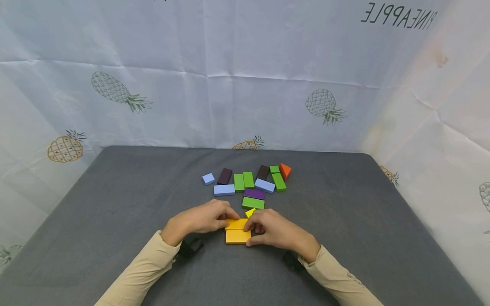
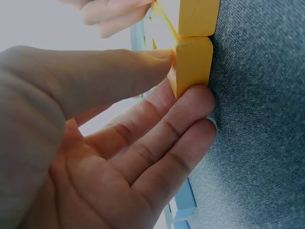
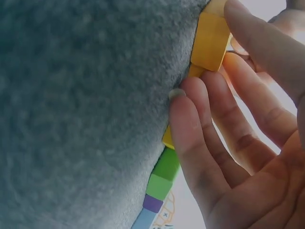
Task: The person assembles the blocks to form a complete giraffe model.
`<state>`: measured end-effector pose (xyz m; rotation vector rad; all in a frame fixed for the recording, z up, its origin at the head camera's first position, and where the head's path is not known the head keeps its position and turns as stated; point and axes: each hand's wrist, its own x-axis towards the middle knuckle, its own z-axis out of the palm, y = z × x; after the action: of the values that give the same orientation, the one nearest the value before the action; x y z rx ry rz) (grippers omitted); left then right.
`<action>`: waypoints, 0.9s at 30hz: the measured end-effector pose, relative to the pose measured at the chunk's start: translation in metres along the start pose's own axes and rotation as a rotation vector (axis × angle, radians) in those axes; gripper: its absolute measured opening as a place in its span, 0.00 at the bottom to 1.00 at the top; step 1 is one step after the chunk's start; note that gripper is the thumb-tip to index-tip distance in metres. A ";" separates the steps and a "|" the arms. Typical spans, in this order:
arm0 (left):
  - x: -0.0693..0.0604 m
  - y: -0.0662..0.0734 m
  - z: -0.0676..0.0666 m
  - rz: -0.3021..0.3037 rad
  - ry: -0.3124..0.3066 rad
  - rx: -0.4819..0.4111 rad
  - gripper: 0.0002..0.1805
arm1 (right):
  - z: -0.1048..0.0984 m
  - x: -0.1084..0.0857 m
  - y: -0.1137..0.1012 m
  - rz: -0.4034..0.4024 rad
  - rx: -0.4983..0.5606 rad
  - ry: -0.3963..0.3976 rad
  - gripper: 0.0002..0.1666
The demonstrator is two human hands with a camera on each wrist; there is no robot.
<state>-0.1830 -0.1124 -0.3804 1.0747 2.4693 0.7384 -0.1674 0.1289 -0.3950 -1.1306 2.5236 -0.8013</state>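
Observation:
Two orange-yellow blocks lie flat, long sides together, near the middle of the table in the head view. My left hand (image 1: 208, 216) pinches the far orange-yellow block (image 1: 236, 224) at its left end, the thumb against its edge in the left wrist view. At the right, my right hand (image 1: 277, 229) holds the near orange-yellow block (image 1: 237, 236) by its end between thumb and fingers; that end face also shows in the right wrist view. Just beyond them is a small bright yellow block (image 1: 249, 212), partly hidden by the right hand.
Beyond the hands lie a green block (image 1: 253, 203) and a purple block (image 1: 254, 194) side by side. Farther back are several green, light blue and dark blocks, with an orange triangular block (image 1: 285, 171) at the right. Grey cloth (image 1: 115, 221) covers the table; a pineapple-print curtain (image 1: 229, 106) hangs behind.

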 end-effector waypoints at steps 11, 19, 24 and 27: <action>0.000 0.005 -0.001 -0.037 -0.016 0.030 0.16 | 0.002 0.001 -0.002 0.006 -0.011 0.021 0.15; -0.002 0.019 -0.001 -0.069 0.020 0.108 0.18 | -0.008 -0.001 -0.001 0.049 -0.046 0.062 0.15; -0.006 0.025 0.005 -0.068 0.024 0.160 0.22 | -0.010 -0.002 0.001 0.063 -0.132 0.109 0.16; -0.009 0.027 0.011 -0.082 0.035 0.194 0.26 | -0.009 -0.002 0.002 0.073 -0.177 0.101 0.17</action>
<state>-0.1559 -0.1002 -0.3728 1.0254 2.6410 0.5063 -0.1711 0.1346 -0.3884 -1.0676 2.7488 -0.6420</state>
